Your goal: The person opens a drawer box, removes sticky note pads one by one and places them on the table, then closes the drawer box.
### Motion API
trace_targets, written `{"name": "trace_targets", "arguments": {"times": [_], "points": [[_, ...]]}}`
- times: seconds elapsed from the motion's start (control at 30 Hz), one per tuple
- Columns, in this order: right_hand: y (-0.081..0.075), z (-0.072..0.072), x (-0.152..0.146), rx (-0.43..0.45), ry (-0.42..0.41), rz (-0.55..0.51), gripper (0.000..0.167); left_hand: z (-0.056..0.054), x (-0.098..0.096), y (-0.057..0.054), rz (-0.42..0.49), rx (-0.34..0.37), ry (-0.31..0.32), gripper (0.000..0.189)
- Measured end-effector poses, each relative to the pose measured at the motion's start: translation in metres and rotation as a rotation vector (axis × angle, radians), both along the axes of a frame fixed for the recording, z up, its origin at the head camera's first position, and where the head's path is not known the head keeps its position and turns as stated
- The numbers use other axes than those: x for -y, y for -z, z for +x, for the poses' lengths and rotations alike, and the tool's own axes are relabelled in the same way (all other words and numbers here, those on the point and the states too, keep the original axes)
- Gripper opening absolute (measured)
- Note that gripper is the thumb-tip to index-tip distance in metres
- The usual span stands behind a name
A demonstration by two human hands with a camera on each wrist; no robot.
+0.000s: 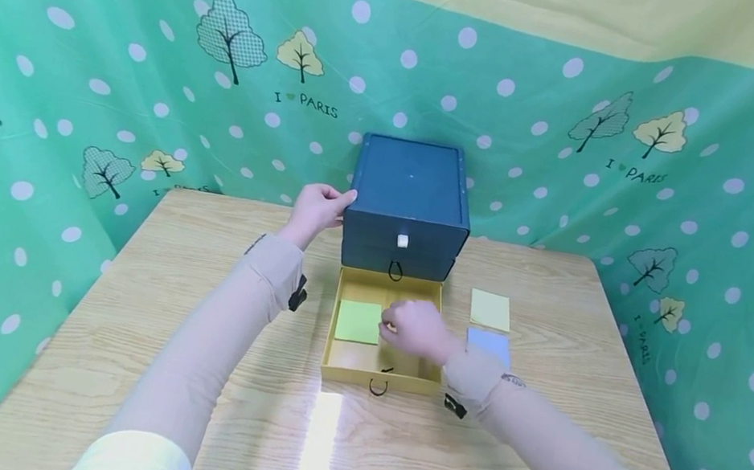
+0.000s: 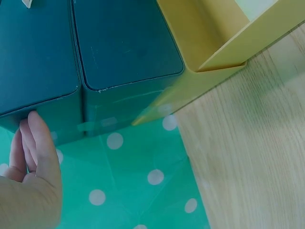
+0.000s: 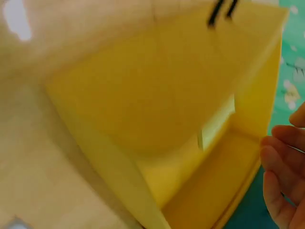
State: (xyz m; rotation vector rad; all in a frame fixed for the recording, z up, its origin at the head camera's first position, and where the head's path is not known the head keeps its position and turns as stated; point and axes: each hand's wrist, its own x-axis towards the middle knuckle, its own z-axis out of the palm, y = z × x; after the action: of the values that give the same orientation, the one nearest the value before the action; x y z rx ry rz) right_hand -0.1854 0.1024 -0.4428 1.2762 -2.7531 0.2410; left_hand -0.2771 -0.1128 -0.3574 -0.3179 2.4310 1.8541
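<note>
A dark blue chest of drawers (image 1: 413,179) stands at the back of the table, its yellow bottom drawer (image 1: 380,380) pulled out. My left hand (image 1: 316,210) touches the left side of the chest; in the left wrist view its fingers (image 2: 45,148) lie fairly straight against the blue wall. A green sticky-note pad (image 1: 359,322) lies in the left part of the drawer. Over the drawer, just right of that pad, hovers my right hand (image 1: 417,329). Its fingers (image 3: 281,152) are loosely bent in the right wrist view, with nothing visible between them.
Right of the drawer, a pale yellow pad (image 1: 490,310) lies on the wooden table (image 1: 231,424), with a blue pad (image 1: 490,344) in front of it, partly behind my right wrist. A black loop (image 1: 378,388) hangs on the drawer front. A green dotted curtain (image 1: 155,56) surrounds the table.
</note>
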Motion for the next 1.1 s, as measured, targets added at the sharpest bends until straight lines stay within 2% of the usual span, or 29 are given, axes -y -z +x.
{"name": "trace_targets", "arguments": {"times": [0.23,0.63,0.9,1.1], "points": [[-0.006,-0.020,0.002,0.295,0.152,0.107,0.014,0.000,-0.001,-0.001,0.003,0.002,-0.003,0.032],[0.000,-0.028,0.006,0.525,0.181,0.204,0.023,0.000,-0.001,0.000,0.001,-0.006,-0.004,0.032],[0.000,-0.037,0.011,0.565,0.183,0.163,0.025,0.001,0.000,0.001,0.028,-0.006,-0.004,0.031],[0.000,-0.042,0.015,0.603,0.212,0.141,0.035,0.002,-0.001,-0.001,0.030,-0.009,-0.001,0.031]]}}
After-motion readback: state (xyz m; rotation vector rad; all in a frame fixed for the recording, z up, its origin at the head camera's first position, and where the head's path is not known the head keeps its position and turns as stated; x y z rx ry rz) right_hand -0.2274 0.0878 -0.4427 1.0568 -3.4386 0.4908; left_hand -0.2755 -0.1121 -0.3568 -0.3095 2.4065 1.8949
